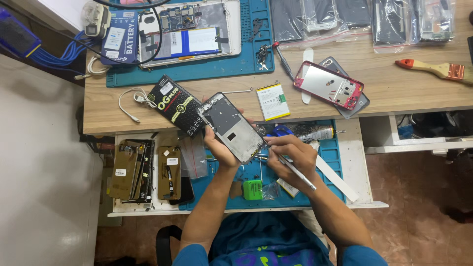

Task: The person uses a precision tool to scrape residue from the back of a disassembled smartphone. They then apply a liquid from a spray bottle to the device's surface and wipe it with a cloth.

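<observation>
Nearest to us, our two forearms rise from blue sleeves toward a pulled-out drawer under the desk. Our left hand is clamped around the lower edge of a bare phone frame, held tilted with its grey inner side facing us, just above the drawer's front. Our right hand is closed on a slim metal tool, pinched like a pen, its tip meeting the frame's lower right edge. To do this well, we judge the frame should stay braced against the left palm while the tool works at a shallow angle with light pressure, so the tip does not slip toward the fingers or gouge the thin metal. As for containers, the drawer is lined with a blue mat and holds a small green block, a white strip, a tube lying on its side and small loose parts we cannot make out; its left part holds a stack of gold-coloured phone backs and another panel beside it. On the desk, a blue work mat carries an opened tablet, and clear bags hold dark panels. A red-rimmed phone frame, a flat battery, a screwdriver and a brush lie apart from our hands.
</observation>
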